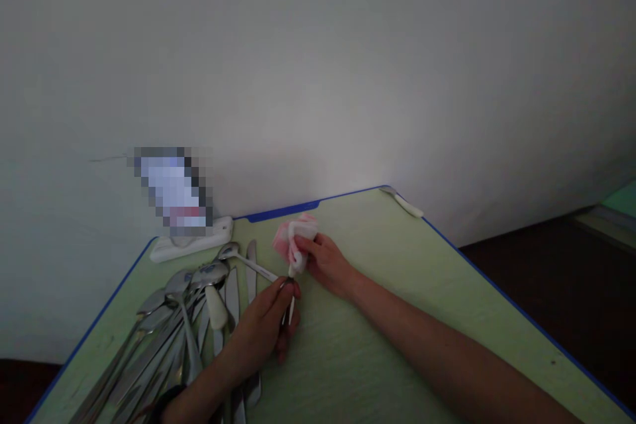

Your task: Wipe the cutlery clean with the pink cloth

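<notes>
My left hand (pixel 268 318) is closed around the metal head of what looks like a fork (pixel 291 313), its prongs pointing down toward me. The pale handle rises out of that grip into a pink and white cloth (pixel 303 225). Pinching the cloth around the handle is my right hand (pixel 328 264), thumb on top. The cloth hides most of the handle. Just left of my left hand lies a long-handled spoon (pixel 253 266), and a table knife (pixel 251 271) is beneath it.
A heap of spoons, knives and other cutlery (pixel 169 324) covers the table's left side. Behind it, a blurred phone (pixel 173 189) stands on a white power strip (pixel 193 243). One pale-handled fork (pixel 405 203) rests at the far right corner, near the wall.
</notes>
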A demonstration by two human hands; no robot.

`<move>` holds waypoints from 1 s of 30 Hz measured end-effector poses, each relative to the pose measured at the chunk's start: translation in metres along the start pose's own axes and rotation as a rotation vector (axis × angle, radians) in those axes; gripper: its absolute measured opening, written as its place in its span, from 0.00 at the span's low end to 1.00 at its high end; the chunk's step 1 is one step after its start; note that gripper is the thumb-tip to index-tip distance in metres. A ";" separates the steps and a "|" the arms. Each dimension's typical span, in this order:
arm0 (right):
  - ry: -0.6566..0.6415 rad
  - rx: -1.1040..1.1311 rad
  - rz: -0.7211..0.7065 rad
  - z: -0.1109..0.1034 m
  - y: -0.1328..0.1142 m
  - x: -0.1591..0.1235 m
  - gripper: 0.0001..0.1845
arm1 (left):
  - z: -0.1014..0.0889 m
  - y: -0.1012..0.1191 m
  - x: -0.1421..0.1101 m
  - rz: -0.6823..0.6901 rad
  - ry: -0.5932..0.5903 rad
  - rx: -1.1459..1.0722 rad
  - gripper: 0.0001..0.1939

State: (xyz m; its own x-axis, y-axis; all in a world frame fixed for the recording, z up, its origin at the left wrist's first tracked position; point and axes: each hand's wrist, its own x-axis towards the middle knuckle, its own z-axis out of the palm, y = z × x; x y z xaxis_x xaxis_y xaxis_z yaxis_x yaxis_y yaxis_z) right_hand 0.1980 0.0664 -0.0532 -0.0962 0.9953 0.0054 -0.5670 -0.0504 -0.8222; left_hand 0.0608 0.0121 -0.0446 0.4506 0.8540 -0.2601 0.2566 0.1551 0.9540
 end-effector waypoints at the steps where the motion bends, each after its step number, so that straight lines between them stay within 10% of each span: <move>1: 0.033 0.045 0.010 -0.001 0.001 0.001 0.09 | 0.000 -0.001 0.000 0.007 -0.008 0.006 0.16; 30: 0.045 -0.196 0.045 -0.013 0.011 0.007 0.17 | 0.002 -0.004 -0.007 0.030 -0.160 0.116 0.16</move>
State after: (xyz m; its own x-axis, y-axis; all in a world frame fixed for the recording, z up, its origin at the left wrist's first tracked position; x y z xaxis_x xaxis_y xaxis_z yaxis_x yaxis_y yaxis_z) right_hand 0.2017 0.0737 -0.0696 -0.0792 0.9953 -0.0555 -0.3922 -0.0823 -0.9162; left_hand 0.0585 0.0047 -0.0470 0.5871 0.7663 -0.2609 0.3335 0.0647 0.9405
